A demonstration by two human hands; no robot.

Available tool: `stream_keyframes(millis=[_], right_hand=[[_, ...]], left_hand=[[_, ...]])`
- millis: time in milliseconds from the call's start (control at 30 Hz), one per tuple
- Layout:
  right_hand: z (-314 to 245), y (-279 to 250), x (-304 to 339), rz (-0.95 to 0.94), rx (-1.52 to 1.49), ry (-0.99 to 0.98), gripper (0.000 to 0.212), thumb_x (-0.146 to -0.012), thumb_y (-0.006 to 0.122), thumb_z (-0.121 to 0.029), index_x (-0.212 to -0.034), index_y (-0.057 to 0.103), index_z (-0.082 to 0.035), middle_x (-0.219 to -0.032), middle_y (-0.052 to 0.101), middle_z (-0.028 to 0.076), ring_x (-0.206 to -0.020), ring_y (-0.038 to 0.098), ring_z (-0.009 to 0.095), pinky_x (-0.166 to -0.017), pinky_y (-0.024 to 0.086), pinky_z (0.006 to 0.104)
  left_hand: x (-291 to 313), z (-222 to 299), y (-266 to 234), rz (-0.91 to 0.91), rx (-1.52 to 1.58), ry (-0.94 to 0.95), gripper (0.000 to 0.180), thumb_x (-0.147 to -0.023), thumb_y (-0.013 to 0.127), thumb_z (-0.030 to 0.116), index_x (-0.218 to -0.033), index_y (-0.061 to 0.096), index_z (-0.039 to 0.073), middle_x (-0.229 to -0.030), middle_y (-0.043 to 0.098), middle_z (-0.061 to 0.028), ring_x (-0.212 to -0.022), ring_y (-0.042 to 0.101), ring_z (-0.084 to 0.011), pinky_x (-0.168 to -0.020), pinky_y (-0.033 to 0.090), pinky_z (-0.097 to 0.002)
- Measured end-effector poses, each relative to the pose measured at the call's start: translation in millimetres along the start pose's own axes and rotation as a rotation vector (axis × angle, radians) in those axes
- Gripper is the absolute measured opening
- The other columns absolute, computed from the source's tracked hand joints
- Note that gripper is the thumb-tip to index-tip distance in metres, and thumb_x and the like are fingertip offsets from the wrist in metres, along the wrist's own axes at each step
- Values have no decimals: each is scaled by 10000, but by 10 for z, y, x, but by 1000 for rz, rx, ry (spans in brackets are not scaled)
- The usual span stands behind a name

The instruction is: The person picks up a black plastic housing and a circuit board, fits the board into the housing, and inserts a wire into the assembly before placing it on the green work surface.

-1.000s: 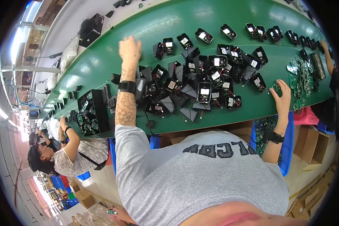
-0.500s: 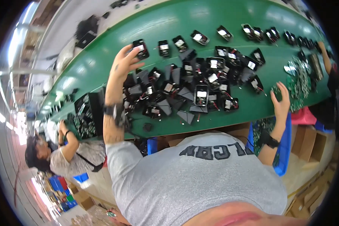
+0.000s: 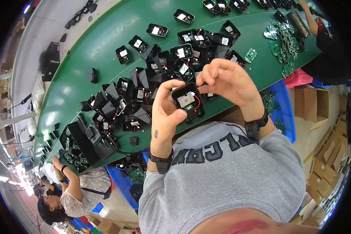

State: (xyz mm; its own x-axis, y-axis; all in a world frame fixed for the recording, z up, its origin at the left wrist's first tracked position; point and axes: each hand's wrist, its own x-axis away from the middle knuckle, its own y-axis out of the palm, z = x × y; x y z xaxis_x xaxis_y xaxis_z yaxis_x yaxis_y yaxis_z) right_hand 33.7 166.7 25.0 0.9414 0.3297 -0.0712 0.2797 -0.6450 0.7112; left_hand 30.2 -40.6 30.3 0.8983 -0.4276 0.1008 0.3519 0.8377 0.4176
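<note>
In front of my chest, my left hand (image 3: 165, 105) is wrapped round a black plastic housing (image 3: 189, 113), its open side facing up. Inside it show a pale rectangular block, a red wire and a bit of green circuit board. At the housing's upper right edge is my right hand (image 3: 232, 82), thumb and fingers curled together in a pinch. Whatever is between those fingertips is too small or hidden to make out. Just beyond that hand a loose green circuit board (image 3: 250, 55) lies on the table.
Many similar housings (image 3: 183, 52) are heaped on the green table (image 3: 101, 46), some in a row behind. Circuit boards are piled (image 3: 282, 43) at the right. Blue bins (image 3: 290, 117) stand below the table edge. A co-worker (image 3: 80, 187) sits at left; another person's arm (image 3: 310, 19) reaches in far right.
My left hand has picked up a housing from the back row and brought it to my chest. My right hand has come in from the right to meet it. The view has shifted.
</note>
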Motion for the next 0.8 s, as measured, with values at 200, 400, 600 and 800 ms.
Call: stream_keyframes(millis=[200, 400, 600, 800], right_hand=[[44, 135, 3, -76, -206, 80, 164, -956, 591, -269, -923, 516, -126, -907, 499, 8, -1081, 500, 211, -943, 491, 463], [17, 222, -4, -128, -288, 137, 182, -930, 634, -274, -908, 509, -144, -901, 502, -18, -1055, 499, 199, -943, 483, 421], [11, 225, 0, -165, -270, 110, 181, -927, 640, -297, -893, 526, -160, -875, 507, -34, -1054, 501, 191, -873, 470, 338], [15, 234, 4, -183, -277, 87, 171, -940, 621, -287, -864, 556, -149, -836, 519, -28, -1056, 501, 193, -846, 468, 328]], left_hand=[[55, 91, -5, 50, -18, 118, 892, -621, 851, 498, -1181, 445, -65, -924, 613, -122, -732, 690, -227, -636, 611, -332], [116, 86, 33, 61, 6, 140, 874, -600, 875, 463, -1157, 456, -64, -942, 602, -130, -752, 688, -217, -632, 629, -334], [123, 131, 110, 72, 56, 142, 863, -595, 892, 423, -1153, 449, -65, -971, 578, -142, -797, 674, -213, -648, 634, -338], [159, 177, 40, -20, 66, 24, 853, -567, 914, 304, -1225, 475, -17, -1124, 562, -94, -1052, 581, -164, -909, 470, -297]])
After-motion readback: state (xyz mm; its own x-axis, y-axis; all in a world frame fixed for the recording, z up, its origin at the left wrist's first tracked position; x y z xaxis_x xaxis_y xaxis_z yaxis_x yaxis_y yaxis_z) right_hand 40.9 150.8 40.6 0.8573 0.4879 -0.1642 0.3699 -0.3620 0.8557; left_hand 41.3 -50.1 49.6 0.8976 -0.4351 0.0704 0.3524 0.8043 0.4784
